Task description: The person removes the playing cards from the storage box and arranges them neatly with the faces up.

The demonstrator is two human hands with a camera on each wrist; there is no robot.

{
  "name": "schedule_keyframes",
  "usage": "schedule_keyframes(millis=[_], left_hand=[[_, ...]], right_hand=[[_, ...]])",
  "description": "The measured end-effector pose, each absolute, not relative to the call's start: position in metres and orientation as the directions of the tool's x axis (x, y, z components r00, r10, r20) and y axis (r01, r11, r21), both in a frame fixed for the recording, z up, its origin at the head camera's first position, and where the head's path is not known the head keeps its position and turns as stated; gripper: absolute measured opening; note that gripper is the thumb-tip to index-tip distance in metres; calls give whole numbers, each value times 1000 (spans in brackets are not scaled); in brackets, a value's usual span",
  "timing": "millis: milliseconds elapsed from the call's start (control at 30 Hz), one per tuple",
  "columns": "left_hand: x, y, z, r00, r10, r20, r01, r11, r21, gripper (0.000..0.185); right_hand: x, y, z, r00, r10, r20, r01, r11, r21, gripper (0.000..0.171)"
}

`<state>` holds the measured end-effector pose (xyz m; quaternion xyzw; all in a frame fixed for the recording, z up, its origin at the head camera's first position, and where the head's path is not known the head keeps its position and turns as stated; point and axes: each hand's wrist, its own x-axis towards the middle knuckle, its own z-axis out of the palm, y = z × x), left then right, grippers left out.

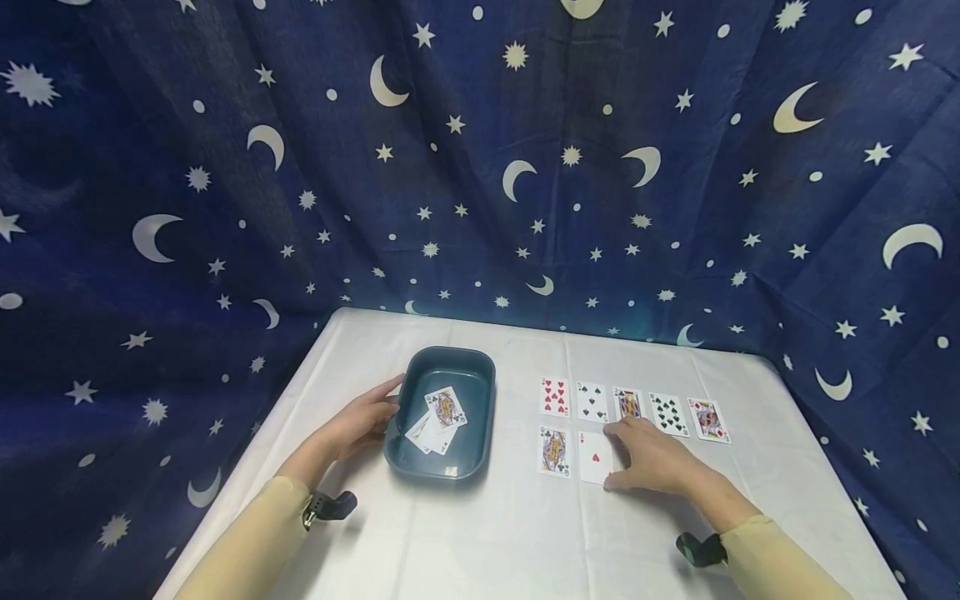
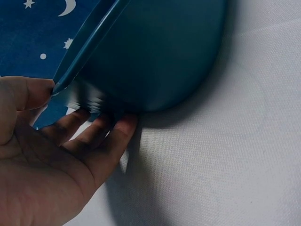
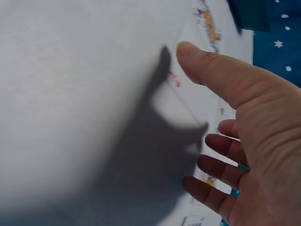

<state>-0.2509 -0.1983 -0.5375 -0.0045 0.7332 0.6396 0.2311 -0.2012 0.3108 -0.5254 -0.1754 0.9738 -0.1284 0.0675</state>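
Observation:
At the left side of a dark teal plastic tub (image 1: 438, 473), my left hand (image 1: 363, 421) holds its edge; in the left wrist view the thumb (image 2: 40, 92) is at the rim and the other fingers lie against the outer wall. A face card (image 1: 446, 408) lies over other cards inside it. My right hand (image 1: 652, 458) hovers at the right side of the ace of hearts (image 1: 594, 458), thumb and fingers spread apart near its right corners. The right wrist view shows that thumb (image 3: 202, 61) over the card, blurred.
Left of the ace lies a club face card (image 1: 554, 451). Behind is a row: a red heart card (image 1: 555, 397), a black five (image 1: 592, 402), a face card (image 1: 627, 402) partly behind my hand, a black number card (image 1: 669, 414) and a diamond face card (image 1: 708, 419). A starry curtain (image 1: 465, 167) borders the white table (image 1: 495, 542).

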Motion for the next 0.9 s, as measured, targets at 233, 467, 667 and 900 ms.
schedule_keyframes(millis=[233,467,667,900], left_hand=[[-250,-199,-537,-898,283,-336,-293,185,938,66],[-250,-199,-537,-898,277,-342,-299,187,936,66],[-252,-199,-538,-897,273,-348,-305,190,933,66],[-250,-199,-536,-900,275,-338,-295,185,937,65]], right_hand=[[-220,290,-497,-913,-407,17,-390,860,-328,84],[-242,234,-472,-874,-484,53,-467,802,-372,83],[-262,177,-465,-825,-562,62,-537,745,-397,82],[-281,118,-475,-779,-627,16,-588,722,-366,85]])
